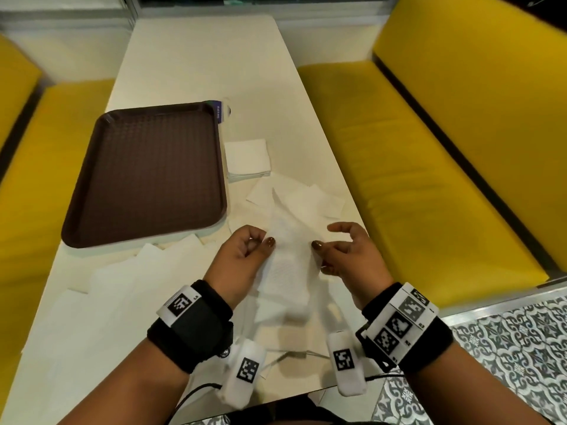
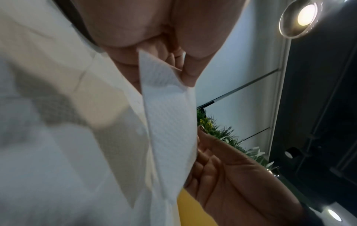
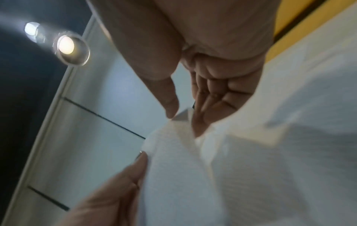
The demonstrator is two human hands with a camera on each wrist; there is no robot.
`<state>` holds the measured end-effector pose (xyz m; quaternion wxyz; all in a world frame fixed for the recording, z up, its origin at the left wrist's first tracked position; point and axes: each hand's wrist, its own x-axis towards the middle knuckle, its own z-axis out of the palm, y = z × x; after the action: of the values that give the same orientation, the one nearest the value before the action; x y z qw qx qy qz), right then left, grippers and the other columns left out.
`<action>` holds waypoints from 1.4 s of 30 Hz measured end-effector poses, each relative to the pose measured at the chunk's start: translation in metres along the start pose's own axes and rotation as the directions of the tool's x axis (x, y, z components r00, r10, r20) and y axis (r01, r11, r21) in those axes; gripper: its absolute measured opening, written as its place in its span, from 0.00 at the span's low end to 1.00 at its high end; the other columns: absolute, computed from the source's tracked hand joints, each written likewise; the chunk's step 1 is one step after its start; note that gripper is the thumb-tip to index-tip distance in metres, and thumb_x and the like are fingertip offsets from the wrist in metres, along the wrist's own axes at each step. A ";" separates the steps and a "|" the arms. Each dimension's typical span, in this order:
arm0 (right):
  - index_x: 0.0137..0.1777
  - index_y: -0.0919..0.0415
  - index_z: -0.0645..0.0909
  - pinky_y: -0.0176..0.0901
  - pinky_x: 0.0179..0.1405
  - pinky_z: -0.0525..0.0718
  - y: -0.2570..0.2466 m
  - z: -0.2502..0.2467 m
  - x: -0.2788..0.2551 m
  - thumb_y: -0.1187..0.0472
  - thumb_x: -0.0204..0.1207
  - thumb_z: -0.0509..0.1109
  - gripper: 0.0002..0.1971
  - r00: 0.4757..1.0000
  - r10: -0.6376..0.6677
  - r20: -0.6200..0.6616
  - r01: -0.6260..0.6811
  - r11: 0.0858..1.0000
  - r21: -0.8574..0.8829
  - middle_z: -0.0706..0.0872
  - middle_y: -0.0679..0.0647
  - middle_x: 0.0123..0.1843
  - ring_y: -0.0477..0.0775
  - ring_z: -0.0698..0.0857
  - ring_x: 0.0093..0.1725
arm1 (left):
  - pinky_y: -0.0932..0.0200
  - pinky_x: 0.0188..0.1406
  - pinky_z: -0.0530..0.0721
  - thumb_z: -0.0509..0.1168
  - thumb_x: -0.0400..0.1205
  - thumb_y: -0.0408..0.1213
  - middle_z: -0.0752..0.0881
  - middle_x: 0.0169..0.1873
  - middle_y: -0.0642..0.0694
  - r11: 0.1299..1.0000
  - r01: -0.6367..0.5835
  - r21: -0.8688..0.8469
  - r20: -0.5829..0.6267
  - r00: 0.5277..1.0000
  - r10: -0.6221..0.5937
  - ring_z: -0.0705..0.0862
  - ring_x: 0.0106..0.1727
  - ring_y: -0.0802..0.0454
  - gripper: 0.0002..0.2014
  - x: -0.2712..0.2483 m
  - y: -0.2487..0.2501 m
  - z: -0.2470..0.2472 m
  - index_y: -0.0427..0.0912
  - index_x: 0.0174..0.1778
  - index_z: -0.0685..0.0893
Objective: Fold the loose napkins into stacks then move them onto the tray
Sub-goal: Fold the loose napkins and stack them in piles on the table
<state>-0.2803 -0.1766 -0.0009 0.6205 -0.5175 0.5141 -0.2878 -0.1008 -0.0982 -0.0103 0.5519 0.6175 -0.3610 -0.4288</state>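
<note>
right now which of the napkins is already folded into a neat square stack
The square stack just right of the brown tray. The others lie loose and overlapping on the table, and one napkin is held up between both hands.

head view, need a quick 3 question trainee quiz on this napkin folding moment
1. True or false: the dark brown plastic tray already carries folded napkins.
2. Which hands hold the white embossed paper napkin above the cream table? A) left only B) right only C) both
3. Fill in: the neat stack of folded white napkins lies on the table just to the ____ of the tray.

Key
1. False: no napkins lie on the tray.
2. C: the left hand pinches one edge and the right hand pinches the other.
3. Right, beside the tray's edge; loose white napkins lie around the near end.
</note>
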 end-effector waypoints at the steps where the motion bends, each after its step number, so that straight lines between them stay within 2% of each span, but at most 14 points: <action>1: 0.61 0.56 0.76 0.45 0.40 0.85 -0.003 0.002 0.001 0.64 0.75 0.77 0.17 0.999 -0.033 -0.001 0.033 0.999 0.020 0.88 0.53 0.35 0.52 0.86 0.38 | 0.70 0.32 0.70 0.65 0.84 0.32 0.72 0.20 0.59 1.000 -0.006 -0.023 -0.018 1.000 0.006 0.68 0.26 0.63 0.08 0.000 0.001 -0.002 0.43 0.39 0.76; 4: 0.56 0.54 0.80 0.40 0.35 0.82 -0.014 0.007 0.003 0.68 0.75 0.75 0.13 0.988 -0.142 0.052 0.144 0.989 -0.039 0.86 0.54 0.38 0.50 0.85 0.37 | 0.68 0.35 0.77 0.68 0.81 0.33 0.84 0.25 0.56 0.995 -0.013 -0.099 -0.093 0.996 0.003 0.79 0.29 0.61 0.06 -0.001 0.008 -0.013 0.45 0.47 0.77; 6: 0.54 0.52 0.83 0.38 0.36 0.82 -0.020 0.011 0.001 0.68 0.76 0.75 0.12 0.972 -0.203 0.116 0.216 0.970 -0.110 0.86 0.55 0.42 0.46 0.83 0.36 | 0.67 0.35 0.82 0.70 0.80 0.31 0.90 0.32 0.51 0.987 -0.014 -0.159 -0.115 0.993 -0.004 0.87 0.35 0.60 0.11 0.001 0.013 -0.022 0.46 0.53 0.76; 9: 0.54 0.49 0.84 0.38 0.39 0.85 -0.025 0.018 -0.002 0.65 0.76 0.76 0.11 0.953 -0.253 0.169 0.285 0.937 -0.203 0.88 0.52 0.48 0.43 0.82 0.36 | 0.57 0.44 0.85 0.74 0.76 0.28 0.88 0.37 0.48 0.992 -0.063 -0.109 -0.094 0.994 0.052 0.86 0.41 0.53 0.16 0.002 0.019 -0.035 0.49 0.54 0.81; 12: 0.55 0.47 0.86 0.47 0.43 0.88 -0.030 0.025 -0.005 0.63 0.73 0.79 0.14 0.943 -0.278 0.181 0.313 0.927 -0.207 0.89 0.49 0.51 0.50 0.84 0.39 | 0.53 0.46 0.83 0.76 0.74 0.27 0.88 0.37 0.53 0.992 -0.124 -0.032 -0.100 0.988 0.120 0.84 0.42 0.52 0.13 0.000 0.023 -0.045 0.48 0.49 0.87; 15: 0.54 0.50 0.88 0.51 0.46 0.89 -0.033 0.034 -0.004 0.64 0.72 0.79 0.12 0.937 -0.306 0.168 0.340 0.911 -0.235 0.91 0.48 0.48 0.51 0.85 0.41 | 0.52 0.52 0.84 0.77 0.71 0.36 0.91 0.42 0.49 0.989 -0.139 -0.046 -0.125 0.983 0.133 0.87 0.48 0.49 0.12 -0.004 0.029 -0.056 0.50 0.50 0.90; 18: 0.52 0.54 0.89 0.51 0.49 0.89 -0.038 0.040 -0.003 0.62 0.74 0.77 0.08 0.927 -0.332 0.172 0.368 0.896 -0.251 0.92 0.48 0.46 0.52 0.88 0.45 | 0.56 0.51 0.84 0.82 0.65 0.46 0.89 0.41 0.56 0.992 -0.120 0.031 -0.074 0.990 0.122 0.85 0.45 0.50 0.19 -0.005 0.033 -0.067 0.55 0.52 0.90; 21: 0.51 0.55 0.90 0.41 0.49 0.88 -0.044 0.043 -0.003 0.60 0.77 0.75 0.05 0.913 -0.357 0.198 0.402 0.871 -0.284 0.91 0.45 0.45 0.43 0.88 0.45 | 0.63 0.43 0.81 0.80 0.65 0.41 0.83 0.32 0.60 0.983 -0.113 0.147 -0.052 0.991 0.122 0.80 0.37 0.59 0.20 -0.007 0.039 -0.073 0.52 0.54 0.89; 25: 0.43 0.51 0.88 0.26 0.40 0.80 -0.051 0.051 -0.005 0.57 0.78 0.74 0.03 0.896 -0.390 0.211 0.440 0.841 -0.313 0.90 0.44 0.41 0.36 0.84 0.41 | 0.64 0.38 0.81 0.77 0.74 0.36 0.84 0.34 0.46 0.951 -0.173 0.256 -0.068 0.978 0.196 0.80 0.35 0.58 0.09 -0.010 0.049 -0.081 0.48 0.48 0.90; 29: 0.41 0.63 0.87 0.34 0.44 0.79 -0.054 0.059 -0.003 0.57 0.79 0.73 0.10 0.920 -0.326 0.217 0.372 0.901 -0.224 0.87 0.45 0.37 0.42 0.83 0.39 | 0.61 0.43 0.81 0.72 0.78 0.43 0.87 0.40 0.45 0.921 -0.169 0.352 -0.081 0.974 0.210 0.83 0.41 0.55 0.06 -0.012 0.050 -0.088 0.46 0.42 0.89; 31: 0.41 0.69 0.84 0.45 0.45 0.79 -0.056 0.062 -0.004 0.57 0.80 0.72 0.14 0.930 -0.265 0.256 0.305 0.943 -0.134 0.85 0.53 0.37 0.49 0.81 0.40 | 0.63 0.41 0.82 0.69 0.81 0.42 0.87 0.39 0.47 0.952 -0.122 0.279 -0.063 0.987 0.145 0.84 0.40 0.57 0.09 -0.012 0.050 -0.088 0.40 0.41 0.87; 34: 0.44 0.74 0.81 0.51 0.45 0.80 -0.058 0.069 -0.006 0.57 0.81 0.69 0.16 0.937 -0.190 0.293 0.211 0.976 -0.044 0.83 0.57 0.38 0.54 0.80 0.41 | 0.61 0.35 0.81 0.64 0.85 0.40 0.83 0.34 0.45 0.993 -0.046 0.109 -0.045 0.998 0.051 0.81 0.35 0.54 0.12 -0.016 0.051 -0.086 0.38 0.38 0.81; 38: 0.52 0.69 0.79 0.50 0.43 0.86 -0.060 0.077 -0.011 0.57 0.79 0.70 0.14 0.937 -0.071 0.342 0.065 0.998 0.028 0.86 0.57 0.40 0.54 0.85 0.41 | 0.61 0.29 0.76 0.62 0.86 0.41 0.79 0.33 0.43 0.998 -0.018 0.054 -0.127 0.992 0.024 0.76 0.30 0.55 0.12 -0.017 0.049 -0.083 0.42 0.38 0.78; 42: 0.55 0.64 0.81 0.55 0.47 0.89 -0.057 0.079 -0.013 0.68 0.75 0.74 0.10 0.937 -0.052 0.345 0.042 0.998 0.037 0.88 0.65 0.43 0.58 0.89 0.44 | 0.62 0.32 0.79 0.63 0.86 0.40 0.83 0.32 0.47 0.999 -0.037 0.033 -0.166 0.985 0.042 0.80 0.32 0.57 0.09 -0.017 0.049 -0.083 0.40 0.44 0.79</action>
<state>-0.2002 -0.1547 0.0517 0.7015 -0.5631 0.3804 -0.2147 -0.0283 -0.0581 0.0423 0.5793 0.6518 -0.3322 -0.3593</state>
